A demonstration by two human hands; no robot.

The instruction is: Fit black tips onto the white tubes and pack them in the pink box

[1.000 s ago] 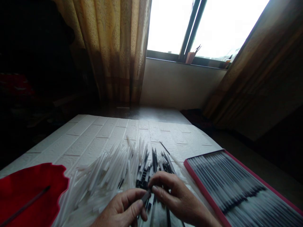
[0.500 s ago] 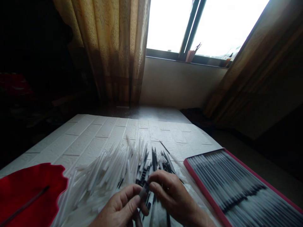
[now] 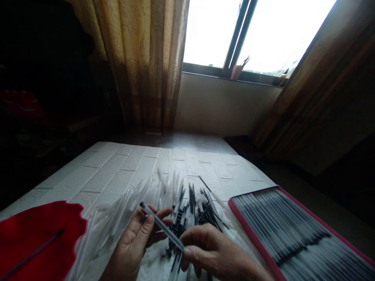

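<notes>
Pinched near both ends by left hand (image 3: 136, 232) and right hand (image 3: 215, 249), 1 slender, translucent, dark-tipped pen (image 3: 164, 227) is held slantwise near thin black rods (image 3: 191, 197). Since the previous frame, the hands have been parted.

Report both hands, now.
Left hand: closed on the pen near its dark end, thumb on top, other fingers loosely spread.
Right hand: closed, pinching the same pen's other end.

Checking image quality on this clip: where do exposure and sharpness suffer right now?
Head view: the window is blown out to white; head view: the far left sinks into near-black; head view: pens in the pink-edged tray look smeared, while the pen between left hand and right hand reads more clearly.
</notes>
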